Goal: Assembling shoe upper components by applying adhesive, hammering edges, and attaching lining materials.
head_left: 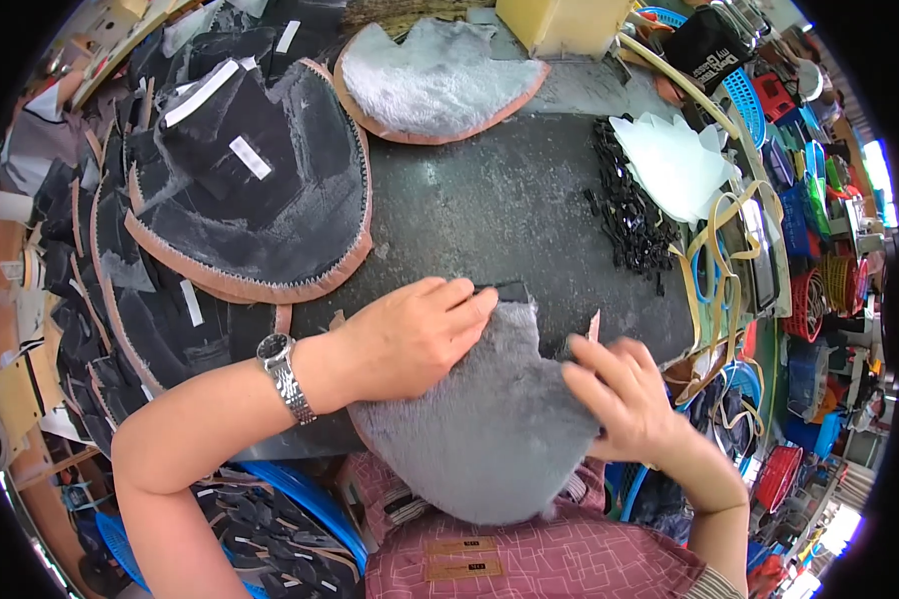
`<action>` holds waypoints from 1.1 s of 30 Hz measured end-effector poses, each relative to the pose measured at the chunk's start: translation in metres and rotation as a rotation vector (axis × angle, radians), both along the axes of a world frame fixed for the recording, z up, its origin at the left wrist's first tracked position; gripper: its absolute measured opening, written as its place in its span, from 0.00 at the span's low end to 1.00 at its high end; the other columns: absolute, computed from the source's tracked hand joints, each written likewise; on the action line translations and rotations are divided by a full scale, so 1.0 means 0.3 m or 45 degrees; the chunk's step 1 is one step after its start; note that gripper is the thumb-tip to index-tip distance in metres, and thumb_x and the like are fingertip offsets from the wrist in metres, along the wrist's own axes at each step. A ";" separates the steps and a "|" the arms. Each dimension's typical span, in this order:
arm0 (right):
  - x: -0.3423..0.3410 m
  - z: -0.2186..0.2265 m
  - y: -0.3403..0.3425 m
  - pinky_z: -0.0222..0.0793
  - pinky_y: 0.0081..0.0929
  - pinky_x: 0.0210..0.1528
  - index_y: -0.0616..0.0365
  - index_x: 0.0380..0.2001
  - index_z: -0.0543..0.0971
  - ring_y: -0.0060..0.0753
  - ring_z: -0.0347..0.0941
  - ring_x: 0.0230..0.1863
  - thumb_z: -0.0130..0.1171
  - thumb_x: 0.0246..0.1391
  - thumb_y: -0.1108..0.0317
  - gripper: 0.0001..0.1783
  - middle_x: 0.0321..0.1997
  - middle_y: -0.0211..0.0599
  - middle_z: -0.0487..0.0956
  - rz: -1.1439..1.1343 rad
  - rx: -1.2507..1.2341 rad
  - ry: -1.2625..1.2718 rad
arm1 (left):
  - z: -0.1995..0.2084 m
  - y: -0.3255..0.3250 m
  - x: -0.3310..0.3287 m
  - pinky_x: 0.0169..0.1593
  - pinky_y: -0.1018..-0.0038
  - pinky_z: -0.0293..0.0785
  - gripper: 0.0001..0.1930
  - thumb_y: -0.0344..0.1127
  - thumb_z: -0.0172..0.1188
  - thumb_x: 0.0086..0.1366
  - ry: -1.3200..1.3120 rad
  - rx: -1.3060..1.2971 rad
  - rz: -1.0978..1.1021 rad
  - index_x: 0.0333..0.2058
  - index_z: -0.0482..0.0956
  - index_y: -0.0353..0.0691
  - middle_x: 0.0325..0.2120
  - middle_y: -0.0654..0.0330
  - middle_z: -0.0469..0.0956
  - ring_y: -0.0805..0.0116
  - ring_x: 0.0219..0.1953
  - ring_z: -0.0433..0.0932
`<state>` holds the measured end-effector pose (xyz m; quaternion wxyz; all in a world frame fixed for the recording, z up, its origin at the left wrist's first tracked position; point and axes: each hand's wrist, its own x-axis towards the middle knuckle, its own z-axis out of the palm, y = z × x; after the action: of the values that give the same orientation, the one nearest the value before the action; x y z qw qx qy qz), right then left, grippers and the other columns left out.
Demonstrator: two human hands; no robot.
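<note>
A grey fur piece (pixel 469 439) hangs over the near table edge onto my lap, its notched top lying on the dark table (pixel 469 190). My left hand (pixel 400 334), with a silver watch on the wrist, is closed in a pinch at the piece's upper left corner, near a small black bit at its top edge. At the piece's right edge, my right hand (pixel 624 394) has curled fingers on the fur and looks slightly blurred; its thumb is partly hidden. A thin pinkish tip (pixel 594 324) sticks up beside these fingers.
Dark panels with stitched pinkish edging (pixel 300 240) are piled at left. Another grey fur piece (pixel 440 85) lies at the far side, near a yellow block (pixel 559 25). Small black parts (pixel 629 210) and white sheets (pixel 674 165) lie at right. A blue basket (pixel 315 499) sits below.
</note>
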<state>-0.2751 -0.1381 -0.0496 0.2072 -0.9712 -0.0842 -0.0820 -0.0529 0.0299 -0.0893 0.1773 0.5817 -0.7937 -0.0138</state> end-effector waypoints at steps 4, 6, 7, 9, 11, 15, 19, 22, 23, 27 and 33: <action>-0.107 0.015 0.157 0.64 0.18 0.27 0.42 0.49 0.75 0.15 0.61 0.17 0.53 0.40 0.67 0.27 0.56 0.49 0.70 0.102 -0.499 -0.076 | 0.021 -0.018 0.007 0.49 0.69 0.70 0.23 0.29 0.60 0.44 0.143 0.104 -0.009 0.43 0.73 0.31 0.50 0.53 0.70 0.60 0.44 0.69; -0.113 0.008 0.187 0.69 0.22 0.30 0.44 0.46 0.78 0.23 0.70 0.23 0.55 0.35 0.71 0.27 0.58 0.50 0.67 0.013 -0.383 0.145 | 0.019 -0.023 0.015 0.49 0.69 0.70 0.25 0.31 0.61 0.45 0.151 0.134 -0.018 0.45 0.72 0.32 0.52 0.53 0.69 0.60 0.44 0.69; -0.106 -0.013 0.175 0.71 0.27 0.35 0.46 0.44 0.79 0.31 0.73 0.30 0.56 0.33 0.73 0.27 0.59 0.50 0.66 -0.020 -0.030 0.103 | 0.026 -0.022 0.012 0.49 0.69 0.69 0.25 0.31 0.62 0.46 0.184 0.169 -0.014 0.46 0.72 0.32 0.52 0.53 0.69 0.60 0.44 0.68; -0.093 -0.020 0.165 0.66 0.44 0.53 0.51 0.40 0.80 0.52 0.67 0.55 0.59 0.27 0.78 0.27 0.62 0.46 0.63 -0.007 0.359 0.114 | 0.043 -0.013 0.007 0.50 0.69 0.69 0.25 0.37 0.63 0.50 0.203 0.237 0.027 0.46 0.72 0.31 0.52 0.52 0.69 0.59 0.45 0.68; -0.098 -0.058 0.179 0.61 0.47 0.56 0.50 0.39 0.81 0.52 0.65 0.56 0.59 0.28 0.77 0.26 0.62 0.44 0.63 0.007 0.268 0.164 | 0.046 0.001 -0.014 0.50 0.68 0.68 0.25 0.39 0.62 0.51 0.169 0.235 0.080 0.46 0.72 0.30 0.52 0.52 0.69 0.59 0.45 0.68; -0.116 -0.105 0.180 0.54 0.49 0.61 0.47 0.38 0.81 0.53 0.63 0.58 0.58 0.31 0.76 0.24 0.62 0.41 0.64 0.007 0.101 0.209 | 0.026 0.020 -0.127 0.52 0.65 0.66 0.32 0.48 0.61 0.51 0.017 0.185 0.262 0.47 0.70 0.25 0.53 0.45 0.66 0.54 0.47 0.66; -0.128 -0.126 0.187 0.57 0.47 0.59 0.50 0.43 0.78 0.53 0.65 0.56 0.57 0.30 0.78 0.28 0.61 0.44 0.65 -0.023 0.140 0.198 | 0.000 0.049 -0.210 0.58 0.60 0.60 0.37 0.50 0.60 0.51 0.009 0.165 0.447 0.51 0.66 0.23 0.55 0.39 0.61 0.46 0.54 0.61; -0.142 -0.126 0.201 0.59 0.46 0.59 0.55 0.46 0.76 0.54 0.66 0.55 0.56 0.29 0.80 0.31 0.59 0.47 0.68 -0.177 0.439 0.204 | -0.017 0.058 -0.240 0.61 0.58 0.56 0.37 0.49 0.59 0.53 0.045 0.143 0.527 0.53 0.64 0.23 0.57 0.39 0.59 0.42 0.58 0.57; -0.150 -0.118 0.206 0.59 0.45 0.58 0.59 0.46 0.76 0.55 0.67 0.55 0.55 0.29 0.83 0.31 0.56 0.48 0.71 -0.256 0.679 0.189 | -0.020 0.052 -0.247 0.62 0.57 0.54 0.37 0.49 0.59 0.54 0.094 0.146 0.524 0.54 0.63 0.23 0.58 0.39 0.58 0.41 0.60 0.55; -0.137 -0.123 0.170 0.58 0.43 0.59 0.56 0.46 0.76 0.49 0.67 0.56 0.58 0.33 0.80 0.28 0.57 0.45 0.70 -0.046 0.437 0.298 | -0.031 0.065 -0.229 0.63 0.56 0.52 0.37 0.49 0.59 0.54 0.292 0.146 0.512 0.56 0.61 0.27 0.59 0.42 0.57 0.42 0.62 0.53; -0.159 -0.196 0.181 0.54 0.54 0.58 0.40 0.48 0.74 0.50 0.60 0.59 0.59 0.36 0.69 0.29 0.60 0.39 0.62 -0.093 -0.333 0.152 | -0.007 0.190 -0.146 0.64 0.56 0.49 0.37 0.56 0.56 0.54 0.197 0.269 0.116 0.59 0.63 0.43 0.62 0.50 0.56 0.54 0.64 0.54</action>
<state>-0.3228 -0.0837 -0.1084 0.0805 -0.9955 -0.0462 -0.0199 -0.0968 0.0870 -0.0914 0.1763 0.6297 -0.7446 -0.1342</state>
